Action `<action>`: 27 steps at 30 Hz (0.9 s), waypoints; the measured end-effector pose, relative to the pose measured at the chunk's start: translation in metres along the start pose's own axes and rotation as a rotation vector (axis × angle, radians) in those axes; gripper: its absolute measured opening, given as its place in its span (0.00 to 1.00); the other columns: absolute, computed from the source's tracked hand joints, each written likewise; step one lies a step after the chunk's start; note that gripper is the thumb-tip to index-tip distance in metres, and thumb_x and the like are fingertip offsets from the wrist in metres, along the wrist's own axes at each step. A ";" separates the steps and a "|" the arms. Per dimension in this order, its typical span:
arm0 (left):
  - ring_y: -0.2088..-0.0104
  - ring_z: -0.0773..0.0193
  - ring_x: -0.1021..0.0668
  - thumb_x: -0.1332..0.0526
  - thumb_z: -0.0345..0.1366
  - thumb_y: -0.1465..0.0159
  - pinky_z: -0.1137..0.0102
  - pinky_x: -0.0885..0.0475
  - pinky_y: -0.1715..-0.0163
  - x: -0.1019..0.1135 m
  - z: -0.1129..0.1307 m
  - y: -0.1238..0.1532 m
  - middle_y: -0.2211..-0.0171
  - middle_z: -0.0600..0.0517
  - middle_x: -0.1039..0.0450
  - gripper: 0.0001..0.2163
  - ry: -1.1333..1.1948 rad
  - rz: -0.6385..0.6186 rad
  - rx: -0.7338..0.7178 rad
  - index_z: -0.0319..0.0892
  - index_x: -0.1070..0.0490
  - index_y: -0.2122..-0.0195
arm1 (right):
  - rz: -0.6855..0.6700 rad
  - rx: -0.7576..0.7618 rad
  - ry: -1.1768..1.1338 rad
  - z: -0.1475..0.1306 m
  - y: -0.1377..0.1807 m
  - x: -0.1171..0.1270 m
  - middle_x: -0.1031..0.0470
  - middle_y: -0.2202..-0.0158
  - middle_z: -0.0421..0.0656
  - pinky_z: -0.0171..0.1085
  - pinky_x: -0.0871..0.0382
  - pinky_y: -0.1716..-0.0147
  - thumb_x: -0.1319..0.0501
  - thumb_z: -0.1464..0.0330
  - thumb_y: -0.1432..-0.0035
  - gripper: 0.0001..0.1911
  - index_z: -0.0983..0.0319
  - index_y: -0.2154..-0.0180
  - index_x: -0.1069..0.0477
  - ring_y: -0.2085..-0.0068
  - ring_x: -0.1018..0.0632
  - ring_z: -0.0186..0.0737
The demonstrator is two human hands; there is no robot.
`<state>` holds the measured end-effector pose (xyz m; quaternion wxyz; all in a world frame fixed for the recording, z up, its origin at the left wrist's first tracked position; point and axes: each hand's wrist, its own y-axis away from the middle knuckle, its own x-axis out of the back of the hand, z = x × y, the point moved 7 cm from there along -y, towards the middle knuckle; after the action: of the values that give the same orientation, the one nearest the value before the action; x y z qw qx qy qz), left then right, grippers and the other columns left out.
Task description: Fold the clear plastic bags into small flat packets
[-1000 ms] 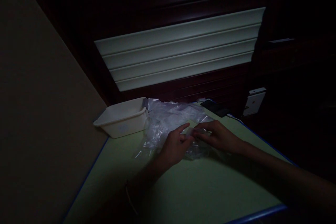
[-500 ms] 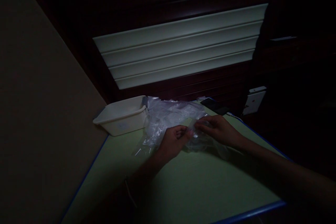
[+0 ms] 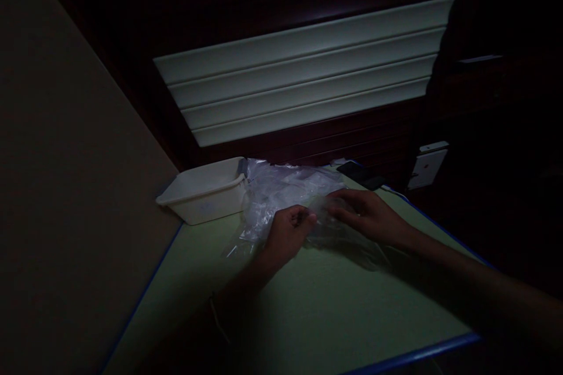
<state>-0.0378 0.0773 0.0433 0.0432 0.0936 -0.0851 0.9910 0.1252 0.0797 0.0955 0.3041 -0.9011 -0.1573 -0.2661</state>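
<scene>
Between my two hands hangs a clear plastic bag (image 3: 338, 234), thin and blurred, low over the pale green table (image 3: 316, 310). My left hand (image 3: 290, 229) pinches its left edge between thumb and fingers. From the right, my right hand (image 3: 367, 214) has its thumb and fingers closed on the same plastic. Just behind them lies a heap of clear plastic bags (image 3: 281, 187), crinkled and shiny. What the held bag contains, if anything, is too dim to make out.
A white plastic bin (image 3: 206, 193) stands left of the heap, near the wall. Dark flat objects (image 3: 360, 176) and a white cable (image 3: 393, 191) lie at the back right. A louvred panel (image 3: 308, 70) rises behind the table, which has blue edging (image 3: 417, 354).
My hands have shifted slightly apart, and the plastic between them looks more spread out toward the lower right. The bin and the heap stay where they were.
</scene>
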 end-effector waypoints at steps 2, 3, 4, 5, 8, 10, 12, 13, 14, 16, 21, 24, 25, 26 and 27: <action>0.71 0.66 0.25 0.36 0.39 0.44 0.72 0.32 0.70 0.000 0.001 0.000 0.73 0.51 0.26 0.09 0.007 0.007 0.018 0.37 0.27 0.70 | 0.006 0.019 0.036 -0.003 0.001 0.002 0.20 0.59 0.45 0.39 0.27 0.62 0.40 0.61 0.40 0.15 0.63 0.56 0.25 0.60 0.20 0.43; 0.72 0.66 0.25 0.36 0.39 0.44 0.72 0.32 0.70 0.000 0.001 0.000 0.73 0.51 0.26 0.09 0.017 0.008 0.027 0.37 0.27 0.70 | 0.007 0.033 0.056 -0.004 0.002 0.002 0.20 0.58 0.46 0.39 0.27 0.61 0.40 0.62 0.40 0.15 0.63 0.55 0.25 0.60 0.20 0.43; 0.71 0.66 0.25 0.36 0.39 0.44 0.72 0.32 0.69 0.000 0.001 0.000 0.73 0.51 0.26 0.09 0.027 0.010 0.035 0.37 0.27 0.70 | 0.010 0.050 0.076 -0.006 0.003 0.002 0.20 0.57 0.46 0.39 0.27 0.60 0.40 0.62 0.40 0.16 0.63 0.54 0.26 0.59 0.20 0.43; 0.71 0.66 0.25 0.36 0.39 0.44 0.72 0.32 0.69 -0.001 0.001 0.000 0.72 0.51 0.25 0.09 0.036 0.013 0.041 0.37 0.27 0.70 | 0.015 0.067 0.094 -0.007 0.004 0.002 0.20 0.56 0.46 0.39 0.27 0.59 0.41 0.62 0.40 0.16 0.63 0.53 0.27 0.58 0.20 0.43; 0.71 0.66 0.25 0.36 0.40 0.45 0.72 0.33 0.69 -0.001 0.001 0.001 0.72 0.51 0.25 0.09 0.053 0.031 0.057 0.37 0.27 0.71 | 0.036 0.112 0.147 -0.009 0.008 -0.003 0.22 0.53 0.47 0.38 0.27 0.61 0.42 0.63 0.38 0.15 0.62 0.52 0.28 0.57 0.21 0.44; 0.72 0.66 0.26 0.36 0.40 0.44 0.72 0.33 0.71 -0.002 0.001 0.003 0.73 0.51 0.26 0.09 0.051 0.038 0.063 0.37 0.27 0.71 | 0.078 0.119 0.186 -0.008 0.009 -0.004 0.22 0.54 0.48 0.40 0.27 0.59 0.42 0.63 0.38 0.15 0.62 0.52 0.29 0.57 0.21 0.45; 0.73 0.66 0.26 0.37 0.40 0.44 0.73 0.34 0.72 -0.004 0.002 0.005 0.74 0.52 0.27 0.09 0.029 0.030 0.057 0.38 0.28 0.71 | 0.130 0.099 0.219 -0.006 0.009 -0.004 0.22 0.55 0.48 0.43 0.27 0.57 0.40 0.62 0.40 0.15 0.62 0.53 0.30 0.56 0.21 0.47; 0.73 0.66 0.27 0.37 0.40 0.43 0.73 0.35 0.72 -0.004 0.004 0.006 0.74 0.52 0.28 0.09 0.015 0.025 0.046 0.38 0.28 0.72 | 0.150 0.082 0.226 -0.005 0.008 -0.003 0.22 0.55 0.49 0.44 0.28 0.56 0.39 0.62 0.41 0.16 0.62 0.53 0.30 0.56 0.21 0.48; 0.73 0.66 0.27 0.37 0.40 0.43 0.73 0.34 0.72 -0.005 0.005 0.006 0.75 0.52 0.28 0.09 0.003 0.017 0.033 0.38 0.28 0.72 | 0.160 0.065 0.227 -0.004 0.008 -0.003 0.22 0.55 0.49 0.45 0.28 0.55 0.38 0.61 0.42 0.17 0.62 0.53 0.31 0.55 0.21 0.49; 0.73 0.66 0.27 0.37 0.40 0.43 0.72 0.34 0.71 -0.008 0.007 0.008 0.75 0.53 0.29 0.09 -0.008 -0.001 0.010 0.38 0.29 0.72 | 0.146 0.039 0.218 -0.002 0.007 -0.004 0.22 0.55 0.49 0.45 0.28 0.56 0.37 0.61 0.42 0.18 0.62 0.52 0.32 0.56 0.21 0.48; 0.73 0.67 0.27 0.37 0.40 0.42 0.72 0.35 0.71 -0.010 0.008 0.009 0.75 0.53 0.29 0.10 -0.017 -0.025 0.010 0.38 0.29 0.72 | 0.106 0.041 0.247 -0.004 0.007 -0.009 0.21 0.57 0.49 0.43 0.27 0.62 0.40 0.65 0.40 0.16 0.63 0.51 0.34 0.61 0.20 0.46; 0.73 0.67 0.28 0.37 0.40 0.42 0.72 0.35 0.72 -0.010 0.007 0.008 0.75 0.52 0.29 0.10 -0.004 -0.030 0.021 0.37 0.29 0.72 | 0.096 0.068 0.248 -0.006 0.009 -0.010 0.22 0.56 0.50 0.40 0.26 0.66 0.41 0.64 0.39 0.17 0.62 0.50 0.35 0.61 0.20 0.45; 0.73 0.67 0.28 0.37 0.40 0.42 0.72 0.35 0.72 -0.009 0.005 0.007 0.75 0.52 0.29 0.10 0.009 -0.029 0.029 0.37 0.29 0.72 | 0.104 0.079 0.240 -0.007 0.010 -0.008 0.22 0.56 0.50 0.39 0.26 0.66 0.41 0.64 0.39 0.18 0.62 0.49 0.36 0.60 0.20 0.45; 0.73 0.67 0.28 0.37 0.40 0.42 0.72 0.35 0.72 -0.008 0.004 0.007 0.75 0.52 0.29 0.10 0.024 -0.024 0.036 0.38 0.29 0.72 | 0.122 0.089 0.233 -0.007 0.010 -0.007 0.23 0.55 0.50 0.39 0.26 0.66 0.40 0.63 0.40 0.18 0.62 0.49 0.36 0.59 0.20 0.45; 0.73 0.67 0.27 0.37 0.40 0.42 0.72 0.35 0.72 -0.007 0.002 0.006 0.75 0.52 0.28 0.10 0.035 -0.015 0.043 0.38 0.29 0.72 | 0.143 0.098 0.231 -0.007 0.011 -0.004 0.23 0.56 0.50 0.39 0.26 0.66 0.40 0.63 0.40 0.18 0.62 0.50 0.36 0.58 0.20 0.45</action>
<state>-0.0307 0.0701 0.0432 0.0504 0.0776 -0.0623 0.9938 0.1238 0.0660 0.0929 0.3819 -0.8575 -0.0696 -0.3377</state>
